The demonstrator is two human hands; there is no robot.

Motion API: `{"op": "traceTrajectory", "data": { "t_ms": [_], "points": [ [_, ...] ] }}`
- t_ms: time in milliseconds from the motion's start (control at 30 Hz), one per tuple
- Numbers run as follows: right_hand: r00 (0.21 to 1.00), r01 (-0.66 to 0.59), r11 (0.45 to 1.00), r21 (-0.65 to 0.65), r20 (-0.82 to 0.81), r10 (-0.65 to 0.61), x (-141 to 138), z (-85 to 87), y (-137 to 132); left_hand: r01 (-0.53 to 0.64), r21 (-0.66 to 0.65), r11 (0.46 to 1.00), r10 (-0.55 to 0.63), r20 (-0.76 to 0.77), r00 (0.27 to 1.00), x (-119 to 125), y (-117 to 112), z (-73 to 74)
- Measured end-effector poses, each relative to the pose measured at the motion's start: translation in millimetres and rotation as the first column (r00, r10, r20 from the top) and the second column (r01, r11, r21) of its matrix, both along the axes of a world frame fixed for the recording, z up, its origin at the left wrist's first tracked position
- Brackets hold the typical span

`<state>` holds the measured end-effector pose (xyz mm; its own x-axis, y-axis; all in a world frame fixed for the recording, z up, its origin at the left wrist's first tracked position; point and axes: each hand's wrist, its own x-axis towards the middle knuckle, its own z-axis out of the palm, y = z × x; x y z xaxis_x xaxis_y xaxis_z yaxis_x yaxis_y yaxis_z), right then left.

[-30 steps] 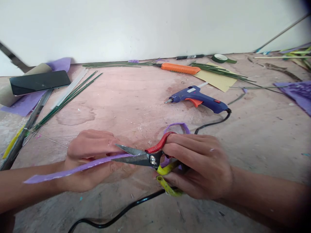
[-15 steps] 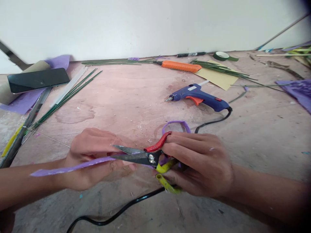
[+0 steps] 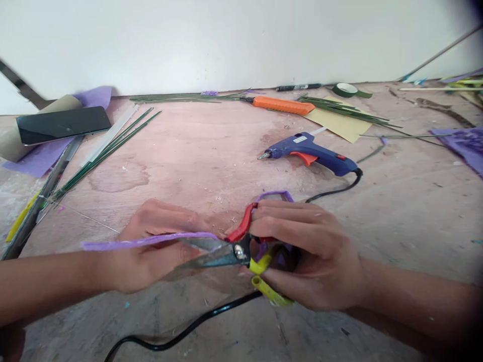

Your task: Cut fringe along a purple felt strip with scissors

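Observation:
My right hand (image 3: 309,251) is closed round the handles of a pair of scissors (image 3: 211,255), one handle sleeved in red and the other in yellow. The blades point left and stand apart. Between them runs a narrow purple paper strip (image 3: 151,240), its free end lying over my left wrist. My left hand (image 3: 158,246) is closed on the strip close to the blades; its fingertips are partly hidden behind the scissors. More of the purple strip loops up behind my right hand.
Beyond my hands lies a blue glue gun (image 3: 307,151) with a black cord. An orange cutter (image 3: 283,104), green tape (image 3: 345,90), a pen (image 3: 298,87) and yellow paper (image 3: 339,123) sit near the wall. Leftward are a phone (image 3: 64,124) and green wires (image 3: 101,158).
The scissor blades have opened wider, and the lower blade has swung down. My left hand has shifted right, and the strip's free end has moved right and up.

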<state>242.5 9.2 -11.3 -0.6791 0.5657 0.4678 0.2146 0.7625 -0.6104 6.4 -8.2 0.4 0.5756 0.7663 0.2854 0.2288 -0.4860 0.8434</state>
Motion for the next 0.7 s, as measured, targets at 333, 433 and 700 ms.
{"op": "traceTrajectory", "data": {
  "t_ms": [333, 433, 700],
  "points": [
    [0.998, -0.059, 0.996, 0.067, 0.04, 0.057, 1.7, -8.7, -2.0, -0.028, -0.1, 0.995, 0.044, 0.157, 0.987, 3.7, 0.0, -3.0],
    [0.997, -0.056, 0.996, 0.073, 0.055, 0.052, 1.6, -7.7, -2.6, -0.037, -0.071, 0.997, 0.046, 0.131, 0.99, 0.5, -0.2, -3.0],
    [0.992, 0.119, 0.973, 0.2, 0.018, -0.125, 1.5, 1.2, -2.1, -0.081, 0.179, 0.981, 0.072, 0.053, 0.996, -8.6, -0.8, 6.8]
  ]
}}
